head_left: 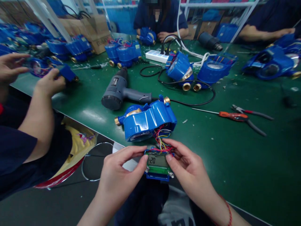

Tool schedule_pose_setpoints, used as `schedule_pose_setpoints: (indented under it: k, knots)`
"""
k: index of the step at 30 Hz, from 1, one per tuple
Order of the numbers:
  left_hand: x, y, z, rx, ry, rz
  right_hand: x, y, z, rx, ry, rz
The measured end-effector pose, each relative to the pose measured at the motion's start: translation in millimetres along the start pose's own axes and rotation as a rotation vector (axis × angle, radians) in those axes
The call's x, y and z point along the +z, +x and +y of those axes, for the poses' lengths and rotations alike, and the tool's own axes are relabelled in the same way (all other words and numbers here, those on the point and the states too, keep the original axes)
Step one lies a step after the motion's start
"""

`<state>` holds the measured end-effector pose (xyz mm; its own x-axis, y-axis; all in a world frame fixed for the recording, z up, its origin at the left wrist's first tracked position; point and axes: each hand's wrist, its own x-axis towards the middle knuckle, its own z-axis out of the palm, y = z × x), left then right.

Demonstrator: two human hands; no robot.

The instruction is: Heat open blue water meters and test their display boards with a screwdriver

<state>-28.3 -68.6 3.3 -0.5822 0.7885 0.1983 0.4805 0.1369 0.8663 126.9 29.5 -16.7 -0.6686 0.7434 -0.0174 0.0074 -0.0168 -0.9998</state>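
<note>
Between my two hands is a small green circuit board with a grey LCD display [158, 160], held at the table's front edge. The digits "20" show on its screen, and a blue plastic piece [157, 176] sits beneath it. My left hand [125, 166] pinches the board's left side with thumb and forefinger. At the right side my right hand [185, 163] grips it, thumb on the display's edge. Red, yellow and white wires [162, 136] run from the board's top into a blue water meter [148, 121] with brass ends, which lies tilted on the table just beyond.
A grey heat gun [122, 89] lies behind the meter, its black cable curling right. An orange screwdriver [232, 116] and pliers [251, 117] rest at right. More blue meters [180, 69] and a white power strip [157, 56] stand farther back. Co-workers' hands [49, 83] work at left and across.
</note>
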Motion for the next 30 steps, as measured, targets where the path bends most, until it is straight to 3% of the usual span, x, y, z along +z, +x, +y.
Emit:
schedule_pose_setpoints:
  k: [7, 13, 18, 22, 25, 30]
  knots:
    - [4.5, 0.0, 12.5, 0.182, 0.402, 0.126, 2.9, -6.9, 5.2, -0.104, -0.11, 0.026]
    - [3.8, 1.6, 12.1, 0.203, 0.382, 0.083, 1.5, -7.9, 4.7, -0.199, -0.255, 0.05]
    - [4.3, 6.2, 9.5, 0.055, 0.225, -0.016, 1.2, -6.1, 5.9, -0.189, -0.22, 0.051]
    - [-4.1, 3.7, 2.4, -0.096, 0.122, 0.047, 2.7, -6.8, 9.7, -0.095, -0.079, 0.033]
    - [-24.0, -3.6, -10.7, -0.122, 0.263, 0.04, 3.2, -6.0, 11.9, -0.047, 0.002, 0.05]
    - [-61.3, -16.7, -33.0, -0.356, 0.657, -0.003, 2.1, 0.2, 12.1, -0.033, 0.103, 0.07]
